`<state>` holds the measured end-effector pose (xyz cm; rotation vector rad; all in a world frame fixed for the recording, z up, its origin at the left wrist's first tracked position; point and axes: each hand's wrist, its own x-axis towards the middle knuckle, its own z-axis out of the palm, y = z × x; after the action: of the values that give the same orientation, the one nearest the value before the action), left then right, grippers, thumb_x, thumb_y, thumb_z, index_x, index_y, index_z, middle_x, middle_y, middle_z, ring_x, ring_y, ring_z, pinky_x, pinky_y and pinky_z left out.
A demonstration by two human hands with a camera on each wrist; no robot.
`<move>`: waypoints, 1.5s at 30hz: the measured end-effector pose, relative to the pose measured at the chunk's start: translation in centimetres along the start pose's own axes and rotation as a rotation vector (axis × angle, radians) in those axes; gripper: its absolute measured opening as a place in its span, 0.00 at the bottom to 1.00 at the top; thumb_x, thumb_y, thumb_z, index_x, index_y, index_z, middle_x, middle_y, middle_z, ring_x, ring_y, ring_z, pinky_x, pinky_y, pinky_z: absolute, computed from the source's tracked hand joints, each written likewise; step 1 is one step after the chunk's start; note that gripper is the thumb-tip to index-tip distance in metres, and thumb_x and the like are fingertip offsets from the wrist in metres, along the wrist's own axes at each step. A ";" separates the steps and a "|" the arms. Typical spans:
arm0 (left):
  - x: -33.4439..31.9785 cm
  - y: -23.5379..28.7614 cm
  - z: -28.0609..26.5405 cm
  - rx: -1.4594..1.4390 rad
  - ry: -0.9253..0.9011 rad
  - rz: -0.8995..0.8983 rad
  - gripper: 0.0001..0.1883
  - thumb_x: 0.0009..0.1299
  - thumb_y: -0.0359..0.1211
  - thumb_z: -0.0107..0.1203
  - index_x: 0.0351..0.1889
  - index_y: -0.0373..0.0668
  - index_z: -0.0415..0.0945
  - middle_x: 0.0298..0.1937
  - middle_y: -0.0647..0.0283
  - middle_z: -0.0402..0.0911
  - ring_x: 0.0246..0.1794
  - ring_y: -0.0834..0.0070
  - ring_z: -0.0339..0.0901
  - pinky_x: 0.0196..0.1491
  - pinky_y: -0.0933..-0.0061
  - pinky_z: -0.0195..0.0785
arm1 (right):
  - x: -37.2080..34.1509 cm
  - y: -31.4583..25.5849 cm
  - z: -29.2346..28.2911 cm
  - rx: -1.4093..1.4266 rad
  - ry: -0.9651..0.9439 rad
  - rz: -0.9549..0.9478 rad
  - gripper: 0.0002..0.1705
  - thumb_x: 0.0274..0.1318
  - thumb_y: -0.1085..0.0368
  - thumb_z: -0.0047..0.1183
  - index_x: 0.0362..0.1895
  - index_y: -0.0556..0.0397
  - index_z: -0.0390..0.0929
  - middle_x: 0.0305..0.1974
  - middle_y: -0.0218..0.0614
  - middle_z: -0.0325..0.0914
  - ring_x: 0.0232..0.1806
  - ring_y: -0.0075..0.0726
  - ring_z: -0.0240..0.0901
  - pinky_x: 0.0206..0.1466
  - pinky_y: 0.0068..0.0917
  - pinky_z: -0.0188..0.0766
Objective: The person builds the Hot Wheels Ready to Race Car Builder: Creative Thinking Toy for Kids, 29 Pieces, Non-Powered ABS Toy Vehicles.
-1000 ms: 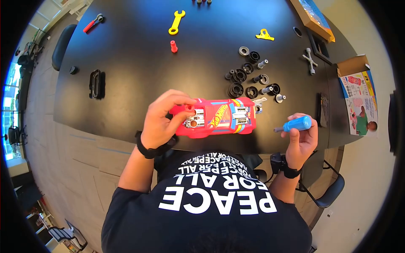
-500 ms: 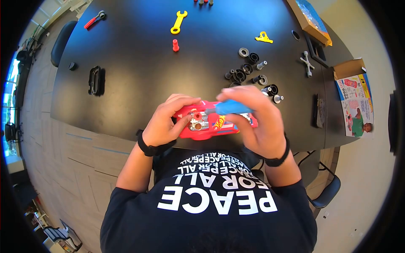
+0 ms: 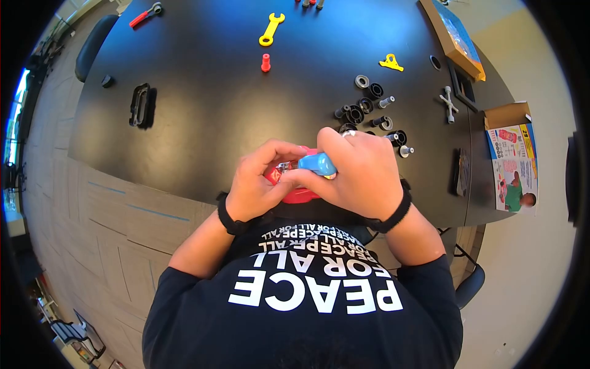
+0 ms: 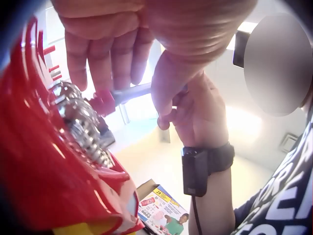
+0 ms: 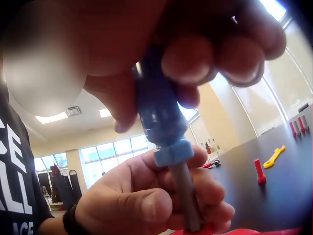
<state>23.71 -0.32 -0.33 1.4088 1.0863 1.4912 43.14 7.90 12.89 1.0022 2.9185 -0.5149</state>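
A red toy car (image 3: 301,197) sits near the table's front edge, mostly covered by both hands in the head view. Its chrome engine piece (image 4: 80,120) carries a red plastic bolt (image 4: 103,103). My right hand (image 3: 367,175) grips the blue handle of a toy screwdriver (image 3: 318,163), whose grey shaft (image 5: 185,196) points down into the bolt's head. Around the shaft and bolt my left hand (image 3: 258,181) is loosely cupped, thumb on one side and fingers on the other. Those fingers hang fairly straight in the left wrist view, tips close by the bolt.
Beyond the car stand a red bolt (image 3: 265,63) and a yellow wrench (image 3: 272,29). Several wheels and grey bolts cluster around a black wheel (image 3: 354,114). A black frame part (image 3: 140,106) lies left; a grey cross wrench (image 3: 448,104) and printed box (image 3: 513,163) are right.
My right hand has brought the screwdriver from the right side over the car and down onto the bolt. The left hand has gone from pinching the bolt to loosely surrounding it.
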 end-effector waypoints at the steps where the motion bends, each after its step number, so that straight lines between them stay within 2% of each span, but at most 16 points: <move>1: -0.1 -0.7 -0.1 0.004 -0.036 -0.030 0.17 0.73 0.21 0.67 0.60 0.37 0.83 0.48 0.56 0.91 0.45 0.70 0.89 0.52 0.68 0.81 | 0.1 -0.3 -0.1 -0.047 0.004 0.030 0.22 0.61 0.61 0.72 0.56 0.50 0.80 0.44 0.39 0.82 0.44 0.50 0.86 0.44 0.39 0.84; 3: -0.1 -1.2 -0.5 0.010 -0.072 -0.058 0.17 0.74 0.21 0.66 0.60 0.37 0.83 0.47 0.58 0.91 0.44 0.72 0.88 0.51 0.69 0.81 | 0.6 -0.6 0.1 -0.092 0.010 0.057 0.21 0.61 0.59 0.72 0.53 0.50 0.80 0.46 0.39 0.82 0.43 0.50 0.86 0.43 0.40 0.84; 5: 0.0 -1.2 -0.9 0.109 -0.174 -0.017 0.15 0.75 0.20 0.63 0.59 0.35 0.82 0.47 0.58 0.91 0.43 0.72 0.88 0.49 0.71 0.81 | 1.0 -0.6 0.9 0.266 0.417 -0.324 0.18 0.62 0.59 0.70 0.47 0.52 0.76 0.50 0.42 0.81 0.38 0.50 0.85 0.39 0.42 0.82; 6: 0.1 -1.0 -1.3 0.107 -0.174 -0.018 0.15 0.75 0.20 0.63 0.59 0.35 0.82 0.47 0.58 0.91 0.43 0.72 0.88 0.49 0.71 0.81 | 1.3 0.4 1.3 0.217 0.326 -0.429 0.20 0.61 0.58 0.70 0.47 0.52 0.75 0.54 0.44 0.79 0.38 0.50 0.84 0.39 0.41 0.82; 9: 0.7 -0.6 -1.4 0.078 -0.316 0.007 0.13 0.76 0.18 0.61 0.56 0.36 0.83 0.44 0.59 0.90 0.40 0.73 0.87 0.46 0.72 0.80 | 0.4 -0.2 -0.3 0.080 0.054 -0.278 0.19 0.64 0.60 0.68 0.53 0.51 0.78 0.55 0.43 0.78 0.45 0.50 0.85 0.40 0.40 0.84; 12: 0.8 -0.3 -0.3 0.048 -0.073 0.017 0.12 0.75 0.15 0.57 0.52 0.36 0.85 0.41 0.59 0.88 0.38 0.74 0.86 0.43 0.71 0.80 | 1.6 -1.5 -0.7 -0.122 -0.070 -0.027 0.25 0.58 0.59 0.74 0.56 0.49 0.81 0.52 0.40 0.80 0.43 0.53 0.85 0.39 0.41 0.83; 13: 0.7 0.0 -0.6 0.047 -0.090 -0.020 0.12 0.75 0.15 0.57 0.51 0.36 0.85 0.41 0.59 0.88 0.38 0.73 0.86 0.43 0.71 0.80 | 1.6 -1.5 -0.6 -0.124 -0.070 -0.028 0.25 0.58 0.59 0.74 0.56 0.49 0.81 0.52 0.40 0.80 0.43 0.53 0.85 0.39 0.41 0.83; 15: 0.8 0.0 -1.1 0.046 -0.096 -0.054 0.12 0.74 0.14 0.56 0.49 0.35 0.85 0.40 0.60 0.87 0.37 0.73 0.85 0.43 0.70 0.79 | 1.7 -1.0 0.1 0.143 0.367 -0.331 0.18 0.62 0.56 0.71 0.48 0.50 0.80 0.48 0.37 0.80 0.36 0.47 0.84 0.32 0.39 0.80; 18: 1.1 0.2 -2.2 0.112 -0.280 0.047 0.13 0.74 0.13 0.56 0.50 0.35 0.85 0.41 0.59 0.88 0.38 0.74 0.85 0.43 0.71 0.78 | 1.2 -0.3 -0.1 0.030 0.240 -0.383 0.21 0.63 0.51 0.70 0.50 0.49 0.79 0.46 0.36 0.79 0.35 0.45 0.84 0.30 0.40 0.78; 22: 1.0 -0.2 -1.2 0.162 -0.196 0.098 0.15 0.72 0.12 0.56 0.51 0.35 0.85 0.41 0.58 0.88 0.38 0.73 0.85 0.43 0.71 0.78 | 1.5 -0.4 0.5 -0.193 0.035 -0.161 0.23 0.63 0.50 0.70 0.55 0.46 0.80 0.45 0.36 0.79 0.35 0.46 0.83 0.31 0.41 0.78; 25: 0.6 -0.5 -1.4 0.013 -0.129 -0.133 0.17 0.69 0.14 0.59 0.54 0.35 0.84 0.42 0.57 0.88 0.38 0.70 0.85 0.43 0.70 0.77 | 1.2 -1.3 -1.1 -0.010 0.255 -0.337 0.22 0.62 0.49 0.71 0.47 0.48 0.78 0.42 0.35 0.77 0.32 0.43 0.82 0.29 0.39 0.77; 27: 0.5 -1.0 -2.3 0.139 -0.234 0.053 0.16 0.69 0.17 0.64 0.55 0.35 0.84 0.43 0.57 0.88 0.39 0.70 0.85 0.44 0.71 0.77 | 1.0 -1.2 -0.9 0.016 0.280 -0.419 0.18 0.66 0.52 0.65 0.48 0.50 0.77 0.41 0.40 0.78 0.33 0.43 0.85 0.29 0.38 0.80; 33: 0.9 -0.9 -1.4 0.120 -0.176 0.084 0.16 0.70 0.18 0.65 0.55 0.36 0.85 0.44 0.57 0.89 0.38 0.69 0.84 0.43 0.71 0.77 | 1.1 -0.2 0.3 -0.197 0.196 -0.261 0.12 0.67 0.57 0.62 0.45 0.48 0.77 0.34 0.38 0.81 0.26 0.42 0.84 0.27 0.37 0.79; 37: 0.7 -1.6 -1.5 0.148 -0.190 0.099 0.16 0.72 0.20 0.67 0.57 0.37 0.85 0.45 0.57 0.89 0.38 0.66 0.84 0.44 0.69 0.77 | 1.5 0.0 1.4 -0.201 0.386 -0.426 0.29 0.61 0.38 0.69 0.39 0.50 0.77 0.23 0.34 0.78 0.23 0.41 0.80 0.26 0.36 0.74; 42: 0.9 -1.2 -0.9 0.139 -0.166 0.137 0.18 0.70 0.17 0.65 0.57 0.37 0.86 0.43 0.57 0.89 0.37 0.66 0.84 0.43 0.68 0.77 | 0.6 0.1 -0.3 -0.207 0.062 -0.104 0.21 0.63 0.47 0.68 0.42 0.48 0.78 0.29 0.33 0.82 0.30 0.38 0.84 0.27 0.36 0.77; 45: 0.6 -1.4 -1.0 0.177 -0.173 0.111 0.19 0.69 0.17 0.65 0.58 0.37 0.86 0.43 0.57 0.89 0.39 0.66 0.84 0.44 0.68 0.77 | 1.0 0.0 0.0 -0.123 0.293 -0.327 0.20 0.62 0.46 0.69 0.37 0.48 0.79 0.33 0.33 0.82 0.34 0.37 0.85 0.29 0.36 0.78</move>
<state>22.63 0.58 -1.46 1.7128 1.0673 1.3462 42.33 8.51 12.73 0.6349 3.3493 -0.2004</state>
